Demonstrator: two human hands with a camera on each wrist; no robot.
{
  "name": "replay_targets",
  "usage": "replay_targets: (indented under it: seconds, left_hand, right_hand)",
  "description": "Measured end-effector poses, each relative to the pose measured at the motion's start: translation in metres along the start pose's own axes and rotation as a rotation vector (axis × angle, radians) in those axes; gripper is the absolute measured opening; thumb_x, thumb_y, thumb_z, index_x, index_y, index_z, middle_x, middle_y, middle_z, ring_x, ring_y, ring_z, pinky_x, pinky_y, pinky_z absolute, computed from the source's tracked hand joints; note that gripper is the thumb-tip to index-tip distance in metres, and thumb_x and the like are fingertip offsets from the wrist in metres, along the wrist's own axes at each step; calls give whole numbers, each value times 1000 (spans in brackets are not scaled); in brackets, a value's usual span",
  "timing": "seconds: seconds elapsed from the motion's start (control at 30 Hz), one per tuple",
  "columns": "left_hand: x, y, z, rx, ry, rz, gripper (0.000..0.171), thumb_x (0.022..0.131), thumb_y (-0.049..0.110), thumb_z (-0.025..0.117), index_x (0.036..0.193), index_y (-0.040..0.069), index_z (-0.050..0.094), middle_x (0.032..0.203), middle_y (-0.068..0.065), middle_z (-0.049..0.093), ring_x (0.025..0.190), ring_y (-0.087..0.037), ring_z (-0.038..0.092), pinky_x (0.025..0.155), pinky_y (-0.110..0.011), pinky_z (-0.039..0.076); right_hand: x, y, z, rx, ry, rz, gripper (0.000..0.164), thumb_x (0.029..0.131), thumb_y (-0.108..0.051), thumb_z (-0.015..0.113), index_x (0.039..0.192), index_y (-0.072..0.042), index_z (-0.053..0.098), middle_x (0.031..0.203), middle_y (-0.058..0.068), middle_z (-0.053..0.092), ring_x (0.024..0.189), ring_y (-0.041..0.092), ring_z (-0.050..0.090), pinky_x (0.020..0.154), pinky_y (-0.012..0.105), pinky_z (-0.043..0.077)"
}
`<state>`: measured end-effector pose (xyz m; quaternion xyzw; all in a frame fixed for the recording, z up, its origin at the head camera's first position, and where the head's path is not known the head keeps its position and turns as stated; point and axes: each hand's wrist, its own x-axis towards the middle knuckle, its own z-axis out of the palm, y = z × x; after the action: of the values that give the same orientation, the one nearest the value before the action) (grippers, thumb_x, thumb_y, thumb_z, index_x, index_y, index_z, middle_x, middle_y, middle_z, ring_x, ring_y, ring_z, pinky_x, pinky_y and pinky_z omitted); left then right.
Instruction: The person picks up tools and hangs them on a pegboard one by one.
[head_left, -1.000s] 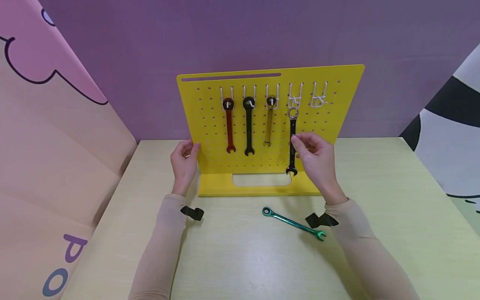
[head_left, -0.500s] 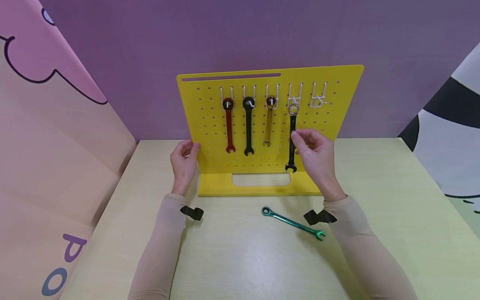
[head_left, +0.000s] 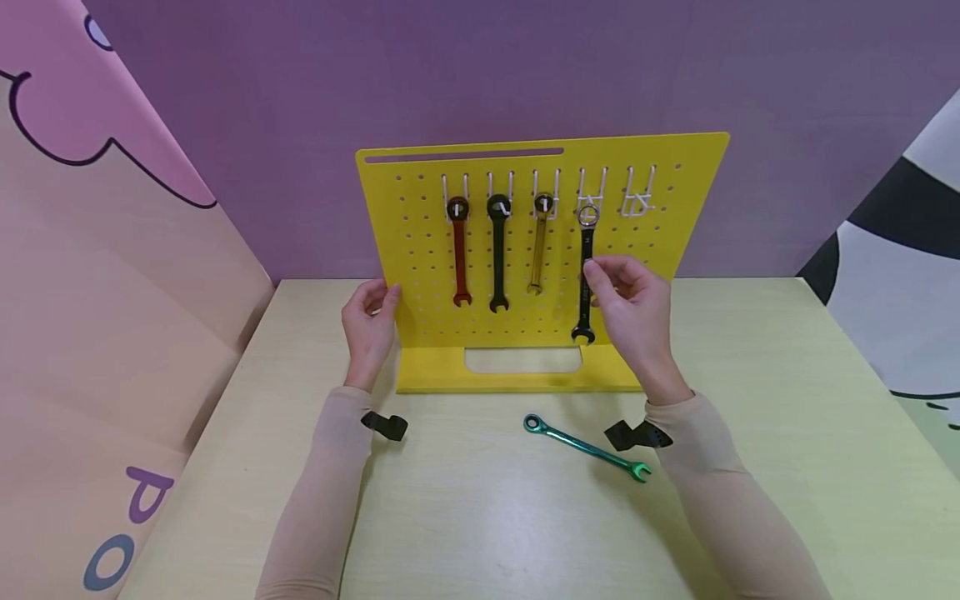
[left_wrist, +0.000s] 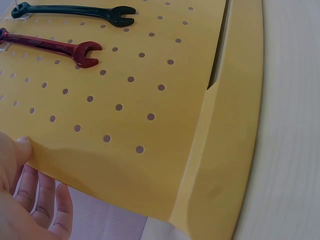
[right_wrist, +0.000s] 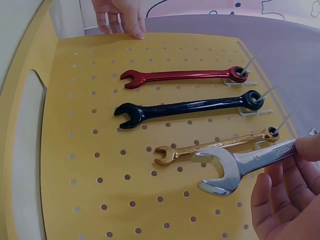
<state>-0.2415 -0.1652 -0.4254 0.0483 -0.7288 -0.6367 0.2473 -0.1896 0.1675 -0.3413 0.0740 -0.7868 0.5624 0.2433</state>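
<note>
My right hand pinches a silver combination wrench by its shank. This wrench looks dark in the head view and hangs upright, open jaw down. Its ring end overlaps the fourth white hook; I cannot tell whether the hook passes through it. My left hand grips the left edge of the yellow pegboard, thumb in front and fingers at the edge. Left of the held wrench, a red wrench, a dark green wrench and a gold wrench hang on hooks.
A green wrench lies slantwise on the pale table, before the board's base. A fifth hook, at the right, bears no wrench. Behind the board rises a purple backdrop.
My right hand has raised the silver wrench slightly, bringing its ring from below the fourth hook up to the hook's lower end. The left hand stays on the board's edge.
</note>
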Motion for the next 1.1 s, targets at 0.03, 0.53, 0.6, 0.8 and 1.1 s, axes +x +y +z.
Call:
replay_targets:
  seconds: [0.03, 0.53, 0.6, 0.8, 1.1]
  left_hand:
    - [0, 0, 0, 1, -2, 1, 27, 102, 19, 74, 120, 0, 73, 110, -18, 74, 90, -9, 62, 78, -15, 52]
    - [-1, 1, 0, 9, -4, -20, 29, 103, 21, 73, 122, 0, 72, 113, -18, 73, 93, -12, 61, 80, -16, 51]
    - [-1, 2, 0, 11, -2, -26, 28, 103, 21, 73, 122, 0, 72, 113, -18, 73, 93, -12, 61, 80, -16, 51]
    - [-1, 1, 0, 13, 3, -34, 27, 103, 20, 73, 122, 1, 72, 113, -18, 73, 94, -12, 62, 80, -15, 51]
    - [-1, 1, -1, 14, -10, -25, 29, 103, 20, 74, 123, 0, 72, 114, -20, 72, 95, -14, 62, 81, -16, 50]
  right_hand:
    - [0, -1, 0, 4, 1, 1, 29, 107, -22, 66, 117, 4, 73, 95, -23, 68, 82, 3, 66, 73, 18, 57]
    - [5, -1, 1, 27, 19, 28, 30, 107, -24, 67, 118, 4, 73, 94, -22, 69, 81, 7, 65, 71, 19, 57]
    - [6, -1, 2, 27, 23, 34, 31, 107, -25, 67, 118, 3, 73, 94, -21, 69, 81, 6, 65, 71, 18, 56]
    - [12, 1, 4, 35, 10, 40, 31, 107, -25, 67, 119, 3, 73, 96, -18, 69, 82, 6, 65, 72, 19, 57]
    - [18, 3, 6, 56, -1, 80, 32, 107, -26, 67, 121, 2, 74, 94, -20, 69, 82, 7, 63, 71, 19, 56]
